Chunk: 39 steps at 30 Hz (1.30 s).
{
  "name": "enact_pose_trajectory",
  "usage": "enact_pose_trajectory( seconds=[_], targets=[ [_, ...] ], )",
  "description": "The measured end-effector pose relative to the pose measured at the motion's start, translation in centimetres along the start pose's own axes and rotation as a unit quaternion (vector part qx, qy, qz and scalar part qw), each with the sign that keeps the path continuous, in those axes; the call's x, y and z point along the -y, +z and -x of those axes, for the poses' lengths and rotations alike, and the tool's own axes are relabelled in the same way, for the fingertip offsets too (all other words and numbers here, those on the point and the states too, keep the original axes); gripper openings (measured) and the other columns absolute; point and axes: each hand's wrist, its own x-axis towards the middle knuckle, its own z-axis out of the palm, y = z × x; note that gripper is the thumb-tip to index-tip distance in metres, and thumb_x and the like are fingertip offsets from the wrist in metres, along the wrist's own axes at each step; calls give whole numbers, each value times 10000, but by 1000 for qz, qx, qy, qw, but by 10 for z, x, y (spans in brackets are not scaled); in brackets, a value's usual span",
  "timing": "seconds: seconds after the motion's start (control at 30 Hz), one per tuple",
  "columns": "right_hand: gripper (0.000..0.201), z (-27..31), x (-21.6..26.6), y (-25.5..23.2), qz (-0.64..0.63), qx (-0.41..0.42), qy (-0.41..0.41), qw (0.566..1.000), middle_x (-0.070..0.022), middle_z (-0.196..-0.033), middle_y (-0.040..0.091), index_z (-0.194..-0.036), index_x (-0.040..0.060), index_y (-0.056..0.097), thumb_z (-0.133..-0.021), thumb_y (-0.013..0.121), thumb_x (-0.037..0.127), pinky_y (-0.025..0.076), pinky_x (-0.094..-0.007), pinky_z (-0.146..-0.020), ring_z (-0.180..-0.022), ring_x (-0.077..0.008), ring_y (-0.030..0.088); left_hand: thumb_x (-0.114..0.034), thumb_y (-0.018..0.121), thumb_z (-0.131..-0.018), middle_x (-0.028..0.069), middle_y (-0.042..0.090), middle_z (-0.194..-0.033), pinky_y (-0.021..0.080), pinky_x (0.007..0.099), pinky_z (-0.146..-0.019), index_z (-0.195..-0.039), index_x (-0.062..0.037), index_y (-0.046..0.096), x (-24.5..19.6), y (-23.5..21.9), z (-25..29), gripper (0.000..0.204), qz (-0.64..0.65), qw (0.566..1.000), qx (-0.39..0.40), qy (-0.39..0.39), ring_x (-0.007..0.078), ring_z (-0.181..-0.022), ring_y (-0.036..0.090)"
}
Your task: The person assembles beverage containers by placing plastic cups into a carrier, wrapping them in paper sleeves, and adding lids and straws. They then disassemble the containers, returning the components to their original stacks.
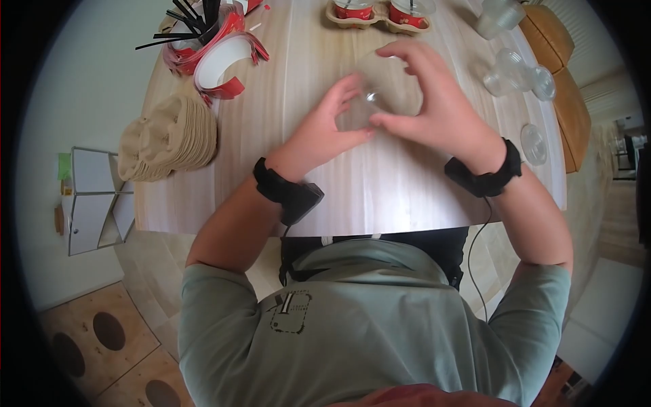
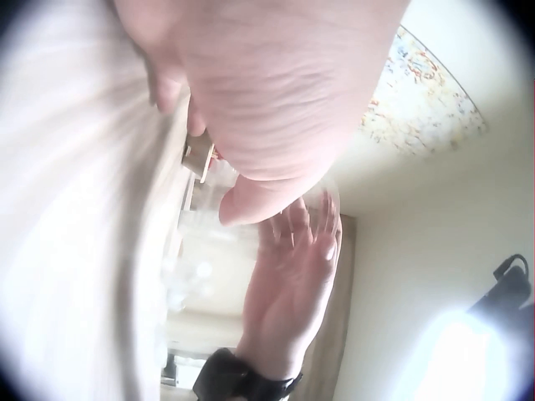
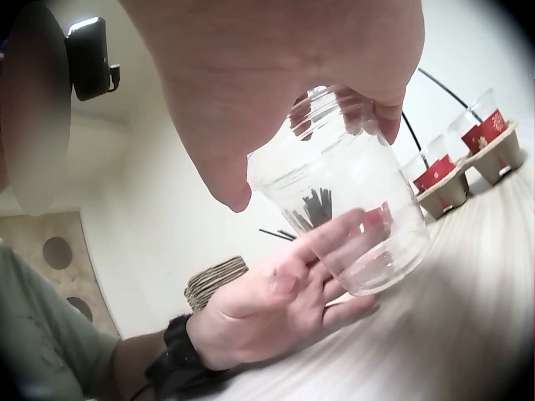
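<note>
Pale wood table (image 1: 380, 197); clear cup (image 3: 358, 185) between hands (image 1: 322, 125) (image 1: 437, 102), base down, axis near upright.

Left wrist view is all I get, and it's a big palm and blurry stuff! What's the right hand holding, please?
Observer: The right wrist view shows the right hand gripping a clear cup, with its fingers round the upper end.
Operator: Cool! What's on the table over by the person's left side?
Observer: In the head view, a stack of cardboard cup carriers sits on the table there.
Operator: And is there anything past that stack, farther from the person?
Observer: Yes, the head view shows black straws sticking out next to red cup sleeves.
</note>
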Motion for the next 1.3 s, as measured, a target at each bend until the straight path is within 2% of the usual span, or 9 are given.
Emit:
enact_pose_trajectory(
  seconds=[0.2,0.43,0.53,0.73,0.8,0.9,0.97,1.03,1.3],
  targets=[
    [788,1,0,34,-38,35,-9,999,-173,-1298,567,-1359,47,531,-705,894,293,420,-457,-1085,-1236,-371,526,-39,803,-806,154,386,-1572,285,467,-1240,-1574,-33,268,18,-1,-4,936,-13,995,11,101,290,-1497,360],
    [816,9,-4,43,-46,17,9,999,-196,-1246,596,-1366,25,532,-728,891,386,432,-458,-1071,-1185,-395,551,-45,863,-757,155,446,-1499,323,447,-1218,-1533,-44,284,26,-1,-7,968,85,993,-2,85,294,-1441,423],
    [776,17,-4,19,-10,-20,15,1000,-166,-1378,563,-1421,56,505,-802,859,363,421,-437,-1095,-1245,-320,545,-32,876,-757,168,467,-1504,382,424,-1172,-1520,-65,298,21,-1,-6,958,59,997,-16,44,279,-1423,438],
    [414,68,-46,-89,70,-93,231,966,-79,-1093,674,-1199,38,669,-883,800,271,509,-315,-924,-1011,-158,630,-20,856,-784,181,467,-1513,412,387,-1139,-1512,-73,307,3,5,-2,914,-16,999,-29,23,261,-1426,433],
    [402,95,-72,-126,139,-144,294,935,-79,-1016,683,-1141,22,695,-872,800,301,517,-323,-888,-961,-174,634,36,829,-774,182,451,-1518,399,409,-1151,-1525,-80,296,3,5,-2,928,-13,999,-30,25,278,-1434,422],
    [478,139,-112,-169,331,-140,285,889,-138,-1099,701,-1174,11,687,-867,793,361,507,-386,-946,-1071,-259,639,62,813,-773,182,443,-1520,410,415,-1143,-1531,-82,290,2,7,-1,932,-12,999,-32,18,284,-1439,418],
    [781,176,-137,-185,377,-42,409,830,-262,-1415,547,-1431,75,554,-835,780,525,447,-459,-1089,-1294,-397,554,61,811,-777,180,444,-1518,425,409,-1131,-1531,-83,290,2,7,-1,929,-13,999,-33,13,280,-1437,421],
    [905,205,-155,-186,352,37,458,815,-310,-1479,460,-1524,110,453,-819,775,578,439,-467,-1111,-1367,-430,492,61,808,-780,176,447,-1515,437,401,-1119,-1533,-87,289,3,6,0,926,-11,999,-33,11,276,-1434,425],
    [916,215,-163,-176,253,2,505,825,-318,-1338,602,-1524,40,427,-819,806,486,492,-440,-1059,-1245,-407,620,-19,846,-797,170,490,-1481,457,379,-1095,-1510,-65,308,3,6,-1,894,-35,998,-42,14,246,-1389,462]
  ],
)
